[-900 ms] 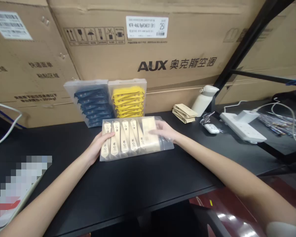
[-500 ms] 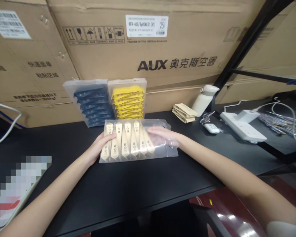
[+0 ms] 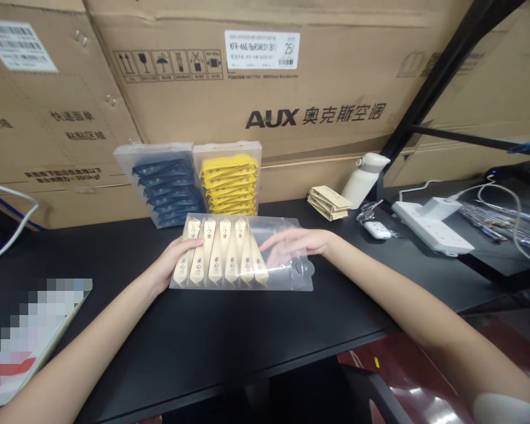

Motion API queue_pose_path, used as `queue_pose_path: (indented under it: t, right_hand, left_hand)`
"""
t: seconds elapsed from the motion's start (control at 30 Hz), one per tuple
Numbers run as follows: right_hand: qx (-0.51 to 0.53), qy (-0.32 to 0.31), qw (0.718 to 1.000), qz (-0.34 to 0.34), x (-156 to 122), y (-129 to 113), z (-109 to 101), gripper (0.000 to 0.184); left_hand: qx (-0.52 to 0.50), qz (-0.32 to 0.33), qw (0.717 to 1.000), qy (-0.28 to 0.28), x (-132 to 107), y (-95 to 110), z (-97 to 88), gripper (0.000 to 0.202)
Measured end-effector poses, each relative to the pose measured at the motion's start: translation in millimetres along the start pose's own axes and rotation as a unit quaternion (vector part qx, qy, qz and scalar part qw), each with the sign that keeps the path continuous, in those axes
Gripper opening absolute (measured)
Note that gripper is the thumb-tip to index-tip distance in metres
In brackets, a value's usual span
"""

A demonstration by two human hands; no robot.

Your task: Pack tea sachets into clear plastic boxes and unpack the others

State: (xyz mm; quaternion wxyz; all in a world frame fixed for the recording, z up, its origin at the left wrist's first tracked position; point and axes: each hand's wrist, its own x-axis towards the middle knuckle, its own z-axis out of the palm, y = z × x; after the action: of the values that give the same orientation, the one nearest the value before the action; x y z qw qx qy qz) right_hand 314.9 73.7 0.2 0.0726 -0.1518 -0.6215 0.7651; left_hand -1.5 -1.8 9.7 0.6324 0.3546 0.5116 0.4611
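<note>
A clear plastic box (image 3: 287,277) lies on its side above the black tabletop, with a row of cream-coloured packets (image 3: 224,253) standing inside its left part. My left hand (image 3: 170,262) grips the box's left end, thumb over the front face. Through the open right end, with its flap (image 3: 308,268) sticking out, reaches my right hand (image 3: 291,240). Its fingers are stretched out inside and show blurred through the plastic, the tips at the last packet. Behind stand a box of blue packets (image 3: 168,185) and a box of yellow packets (image 3: 229,182).
A small stack of cream packets (image 3: 330,202) lies at the back right, beside a white bottle (image 3: 364,181). Further right are a small white case (image 3: 377,229), a white power strip (image 3: 437,227) and cables. Large cardboard boxes (image 3: 327,76) line the back.
The plastic box has shifted slightly left with my left hand. My right hand's wrist has risen and turned, its fingers still inside the box by the last packet.
</note>
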Motion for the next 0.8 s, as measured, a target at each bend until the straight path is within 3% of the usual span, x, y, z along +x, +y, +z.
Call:
queue_pose_path:
  t: [0.13, 0.2, 0.23, 0.3, 0.4, 0.5, 0.57, 0.63, 0.73, 0.8]
  right_hand:
    - [-0.085, 0.1, 0.991, 0.01, -7.8, -8.2, -11.4, 0.037]
    - [-0.144, 0.217, 0.965, -0.007, -11.7, -9.0, -23.6, 0.025]
    - [-0.17, 0.295, 0.94, -0.027, -13.5, -8.7, -30.5, 0.02]
    - [-0.21, 0.441, 0.869, -0.076, -17.0, -6.9, -44.2, 0.015]
    - [-0.255, 0.573, 0.767, -0.14, -22.4, -2.8, -61.0, 0.01]
    - [-0.435, 0.626, 0.625, -0.167, -27.9, 3.5, -71.8, 0.006]
    - [-0.563, 0.599, 0.552, -0.137, -30.2, 9.4, -76.8, 0.015]
    - [-0.619, 0.562, 0.544, -0.072, -30.7, 16.1, -81.4, 0.027]
    - [-0.633, 0.532, 0.562, 0.011, -28.9, 25.2, -87.6, 0.038]
    - [-0.631, 0.52, 0.575, 0.03, -27.4, 29.2, -90.6, 0.037]
  left_hand:
    - [-0.002, 0.014, 1.0, -0.005, 2.6, -1.3, -2.5, 0.043]
    - [-0.001, 0.021, 1.0, -0.001, 4.1, -2.1, -3.2, 0.044]
    - [-0.001, 0.023, 1.0, 0.003, 4.6, -2.3, -3.3, 0.044]
    - [-0.003, 0.027, 1.0, 0.008, 5.0, -2.2, -3.2, 0.044]
    - [-0.005, 0.028, 1.0, 0.013, 4.5, -1.8, -2.4, 0.045]
    - [-0.005, 0.028, 1.0, 0.013, 4.2, -2.1, -1.9, 0.045]
    - [-0.005, 0.03, 0.999, 0.012, 4.6, -2.7, -2.0, 0.045]
    - [-0.006, 0.03, 0.999, 0.013, 5.0, -3.0, -2.4, 0.045]
    - [-0.006, 0.028, 1.0, 0.012, 4.9, -3.1, -2.8, 0.044]
    - [-0.007, 0.028, 1.0, 0.011, 4.7, -3.0, -2.9, 0.044]
